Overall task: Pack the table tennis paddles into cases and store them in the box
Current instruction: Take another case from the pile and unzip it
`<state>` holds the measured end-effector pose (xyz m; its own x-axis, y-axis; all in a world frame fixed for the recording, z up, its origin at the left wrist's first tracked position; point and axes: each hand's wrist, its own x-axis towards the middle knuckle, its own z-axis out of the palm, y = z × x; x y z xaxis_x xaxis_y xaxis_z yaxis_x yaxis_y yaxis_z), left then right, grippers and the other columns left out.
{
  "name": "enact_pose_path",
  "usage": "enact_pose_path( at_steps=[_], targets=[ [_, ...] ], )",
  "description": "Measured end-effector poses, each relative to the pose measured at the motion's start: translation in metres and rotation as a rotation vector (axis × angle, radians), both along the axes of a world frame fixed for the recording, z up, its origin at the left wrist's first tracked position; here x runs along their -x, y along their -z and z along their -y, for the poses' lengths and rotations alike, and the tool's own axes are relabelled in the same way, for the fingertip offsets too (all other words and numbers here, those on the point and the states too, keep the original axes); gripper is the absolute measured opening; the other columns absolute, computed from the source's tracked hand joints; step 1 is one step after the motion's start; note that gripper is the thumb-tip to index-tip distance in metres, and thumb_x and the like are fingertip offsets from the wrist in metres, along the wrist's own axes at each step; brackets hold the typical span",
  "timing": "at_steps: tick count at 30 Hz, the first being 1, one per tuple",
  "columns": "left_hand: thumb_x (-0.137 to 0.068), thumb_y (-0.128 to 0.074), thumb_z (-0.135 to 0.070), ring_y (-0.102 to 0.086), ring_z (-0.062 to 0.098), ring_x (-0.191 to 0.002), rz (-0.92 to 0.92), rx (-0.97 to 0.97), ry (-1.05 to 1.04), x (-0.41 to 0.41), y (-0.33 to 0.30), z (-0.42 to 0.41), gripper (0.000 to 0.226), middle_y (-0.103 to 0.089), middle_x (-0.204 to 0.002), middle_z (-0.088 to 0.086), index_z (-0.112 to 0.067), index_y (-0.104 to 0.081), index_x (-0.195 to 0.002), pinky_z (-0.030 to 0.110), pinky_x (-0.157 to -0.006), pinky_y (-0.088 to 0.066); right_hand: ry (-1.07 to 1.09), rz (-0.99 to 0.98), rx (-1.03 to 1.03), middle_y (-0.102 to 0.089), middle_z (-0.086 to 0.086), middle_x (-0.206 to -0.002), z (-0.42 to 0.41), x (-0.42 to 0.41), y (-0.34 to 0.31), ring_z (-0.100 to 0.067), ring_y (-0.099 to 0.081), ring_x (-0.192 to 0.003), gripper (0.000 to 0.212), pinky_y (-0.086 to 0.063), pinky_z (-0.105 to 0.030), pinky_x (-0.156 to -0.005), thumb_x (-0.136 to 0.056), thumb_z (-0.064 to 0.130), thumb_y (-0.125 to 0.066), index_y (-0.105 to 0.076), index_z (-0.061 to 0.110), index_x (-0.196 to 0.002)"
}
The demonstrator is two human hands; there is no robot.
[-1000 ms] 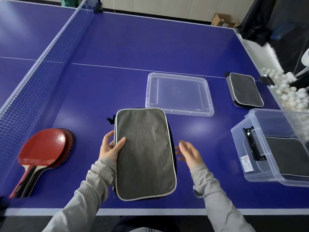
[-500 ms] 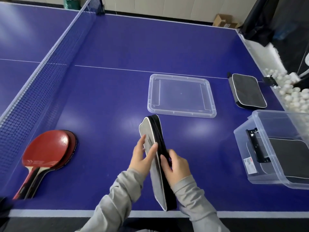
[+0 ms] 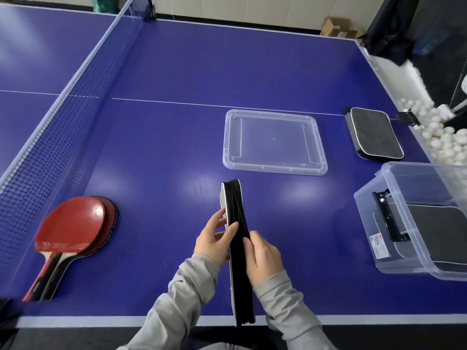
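A grey and black paddle case (image 3: 236,210) stands on its edge on the blue table, its zipper side facing up. My left hand (image 3: 214,238) grips its left face and my right hand (image 3: 264,256) grips its right side. Two red paddles (image 3: 73,228) lie stacked at the left, near the net. A clear plastic box (image 3: 394,178) at the right holds another grey case (image 3: 439,228). A third case (image 3: 374,136) lies flat at the far right.
The box's clear lid (image 3: 274,142) lies flat in the middle of the table. The net (image 3: 63,107) runs along the left. A bin of white balls (image 3: 439,132) sits beyond the right edge. The table's white front edge (image 3: 101,319) is close to me.
The case lay flat a second ago under my left hand. Both hands have since tipped it up onto its edge and hold it there, now nearly vertical.
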<state>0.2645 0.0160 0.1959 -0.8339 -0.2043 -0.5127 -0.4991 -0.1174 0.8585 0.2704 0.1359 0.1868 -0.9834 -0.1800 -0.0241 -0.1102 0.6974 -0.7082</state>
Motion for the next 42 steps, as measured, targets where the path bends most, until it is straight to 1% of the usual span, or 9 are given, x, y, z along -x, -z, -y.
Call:
enact_pose_path(
  at_steps=[6, 12, 15, 20, 24, 29, 31, 34, 42],
  targets=[
    [-0.077, -0.064, -0.003, -0.059, 0.025, -0.074, -0.021, 0.448, -0.082, 0.005, 0.021, 0.054, 0.04, -0.063, -0.1, 0.002, -0.02, -0.057, -0.113, 0.032, -0.079, -0.049, 0.168, -0.002, 0.012, -0.047, -0.027, -0.056, -0.036, 0.024, 0.007, -0.038, -0.044, -0.051, 0.027, -0.021, -0.033, -0.057, -0.092, 0.007, -0.05, -0.048, -0.004, -0.067],
    [-0.071, -0.068, 0.004, -0.053, 0.023, -0.093, 0.173, 0.643, 0.027, 0.014, 0.063, 0.129, 0.057, -0.06, -0.106, 0.005, -0.015, -0.055, -0.123, 0.028, -0.088, -0.038, 0.32, 0.28, -0.148, -0.04, -0.018, -0.058, -0.104, 0.061, 0.053, -0.032, -0.034, -0.067, 0.034, -0.019, -0.033, -0.061, -0.093, 0.006, -0.048, -0.036, 0.004, -0.061],
    [-0.07, -0.072, 0.001, -0.056, 0.029, -0.102, 0.227, 0.631, 0.073, 0.018, 0.088, 0.145, 0.057, -0.061, -0.111, 0.008, -0.015, -0.055, -0.123, 0.032, -0.091, -0.04, 0.367, 0.437, -0.232, -0.059, -0.032, -0.083, -0.121, 0.068, 0.08, -0.045, -0.051, -0.085, 0.027, -0.04, -0.042, -0.072, -0.094, 0.011, -0.046, -0.05, -0.011, -0.077],
    [-0.071, -0.07, 0.001, -0.056, 0.034, -0.107, 0.231, 0.671, 0.141, 0.022, 0.12, 0.14, 0.066, -0.06, -0.117, 0.013, -0.014, -0.047, -0.131, 0.036, -0.096, -0.043, 0.382, 0.515, -0.319, -0.061, -0.029, -0.103, -0.122, 0.071, 0.111, -0.044, -0.052, -0.101, 0.027, -0.043, -0.043, -0.082, -0.095, 0.014, -0.043, -0.057, -0.008, -0.103],
    [-0.073, -0.071, -0.006, -0.04, 0.038, -0.124, 0.226, 0.863, 0.254, 0.017, 0.134, 0.129, 0.09, -0.036, -0.14, 0.016, -0.016, -0.021, -0.148, 0.044, -0.103, -0.036, 0.4, 0.401, -0.358, -0.06, -0.023, -0.112, -0.118, 0.066, 0.12, -0.039, -0.053, -0.105, 0.028, -0.042, -0.04, -0.084, -0.093, 0.012, -0.049, -0.054, 0.001, -0.118],
    [-0.076, -0.06, -0.061, -0.001, 0.029, -0.146, 0.072, 1.233, 0.576, -0.009, 0.143, 0.079, 0.101, 0.008, -0.158, 0.002, -0.03, 0.002, -0.148, 0.045, -0.116, -0.008, 0.0, -0.003, -0.488, -0.052, -0.021, -0.131, -0.085, 0.047, 0.123, -0.041, -0.052, -0.116, 0.058, -0.047, -0.05, -0.089, -0.077, 0.022, -0.072, -0.052, 0.009, -0.13],
    [-0.075, -0.047, -0.074, 0.013, 0.027, -0.145, 0.091, 1.244, 0.733, -0.018, 0.154, 0.061, 0.101, 0.027, -0.152, -0.004, -0.037, 0.02, -0.14, 0.048, -0.116, -0.001, -0.193, 0.114, -0.594, -0.026, -0.012, -0.153, -0.067, 0.039, 0.128, -0.033, -0.027, -0.139, 0.068, -0.033, -0.051, -0.106, -0.084, 0.041, -0.059, -0.031, 0.027, -0.144],
    [-0.072, -0.035, -0.082, 0.022, 0.025, -0.143, 0.207, 1.217, 0.784, -0.026, 0.17, 0.056, 0.098, 0.041, -0.141, -0.009, -0.042, 0.032, -0.132, 0.051, -0.116, 0.001, -0.293, 0.262, -0.702, 0.007, 0.005, -0.158, -0.063, 0.033, 0.146, -0.025, 0.007, -0.146, 0.069, -0.014, -0.056, -0.113, -0.089, 0.054, -0.043, -0.004, 0.043, -0.145],
    [-0.068, -0.031, -0.086, 0.024, 0.02, -0.143, 0.255, 1.221, 0.791, -0.023, 0.174, 0.062, 0.099, 0.046, -0.137, -0.013, -0.047, 0.037, -0.128, 0.047, -0.117, 0.002, -0.292, 0.266, -0.745, 0.014, 0.01, -0.157, -0.071, 0.032, 0.155, -0.021, 0.012, -0.145, 0.071, -0.014, -0.056, -0.113, -0.089, 0.058, -0.04, 0.005, 0.048, -0.143]
  ],
)
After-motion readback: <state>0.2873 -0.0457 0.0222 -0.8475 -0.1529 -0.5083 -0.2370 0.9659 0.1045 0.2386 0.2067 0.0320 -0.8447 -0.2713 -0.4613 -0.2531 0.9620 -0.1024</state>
